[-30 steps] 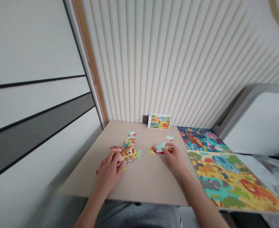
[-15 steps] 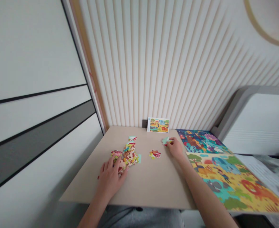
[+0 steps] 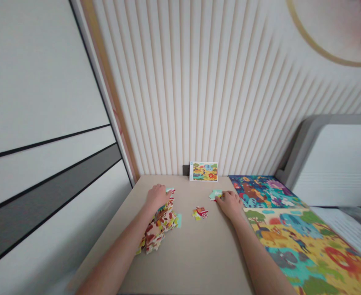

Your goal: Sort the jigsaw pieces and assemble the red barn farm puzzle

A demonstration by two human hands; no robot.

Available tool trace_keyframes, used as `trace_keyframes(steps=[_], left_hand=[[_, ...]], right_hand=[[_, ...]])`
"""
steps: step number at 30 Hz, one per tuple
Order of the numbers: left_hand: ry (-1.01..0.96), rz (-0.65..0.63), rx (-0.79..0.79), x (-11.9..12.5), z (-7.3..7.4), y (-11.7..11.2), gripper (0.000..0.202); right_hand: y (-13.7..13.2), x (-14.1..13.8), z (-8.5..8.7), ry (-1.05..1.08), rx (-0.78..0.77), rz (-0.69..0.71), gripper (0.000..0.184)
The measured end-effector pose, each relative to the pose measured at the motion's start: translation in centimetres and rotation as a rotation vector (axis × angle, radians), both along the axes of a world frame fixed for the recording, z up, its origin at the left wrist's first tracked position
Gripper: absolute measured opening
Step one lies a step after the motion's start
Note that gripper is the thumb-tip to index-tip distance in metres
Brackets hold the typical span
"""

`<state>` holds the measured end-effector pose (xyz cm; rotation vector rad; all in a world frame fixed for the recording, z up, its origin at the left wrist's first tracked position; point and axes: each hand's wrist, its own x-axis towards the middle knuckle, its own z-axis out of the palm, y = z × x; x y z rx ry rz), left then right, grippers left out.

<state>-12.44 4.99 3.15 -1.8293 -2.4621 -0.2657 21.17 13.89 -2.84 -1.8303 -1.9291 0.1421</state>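
A heap of loose jigsaw puzzle pieces (image 3: 160,229) lies on the left of the table. My left hand (image 3: 157,198) is over its far end, thumb and curled fingers on a pale green and red puzzle piece (image 3: 170,190). On the right, my right hand (image 3: 231,205) rests on the table with fingers apart, its thumb against a small group of pale green pieces (image 3: 216,194). Between the hands lies a small joined cluster with a red barn (image 3: 201,212). A lone pale green piece (image 3: 179,220) sticks out at the heap's right side.
A picture card with animals (image 3: 204,171) leans upright against the ribbed wall (image 3: 174,82). Two assembled puzzles, a dark blue one (image 3: 263,191) and a yellow savanna one (image 3: 309,246), lie along the table's right side. A white cabinet (image 3: 39,102) stands at the left.
My left hand has moved from the near part of the heap forward to its far end. The fingers of my right hand have loosened beside the pale green pieces. The view has tilted up slightly.
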Motion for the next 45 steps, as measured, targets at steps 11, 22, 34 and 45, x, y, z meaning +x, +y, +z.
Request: trace_keyframes(steps=[11, 22, 34, 45], left_hand=[[-0.130, 0.033, -0.120, -2.2, -4.1, 6.6, 0.046], [-0.320, 0.039, 0.000, -3.3, -4.3, 6.6, 0.047], [-1.131, -0.450, 0.336, 5.2, -1.2, 0.5, 0.037], [-1.460, -0.480, 0.358, 8.9, -2.5, -3.8, 0.036]], right_hand=[[-0.7, -1.4, -0.4, 0.060, -0.016, 0.181, 0.040], [-0.7, -1.6, 0.1, 0.334, -0.109, 0.259, 0.035], [-3.5, -3.8, 3.4, 1.296, -0.325, 0.741, 0.050], [-6.0, -5.4, 3.3, 1.302, -0.501, 0.806, 0.053]])
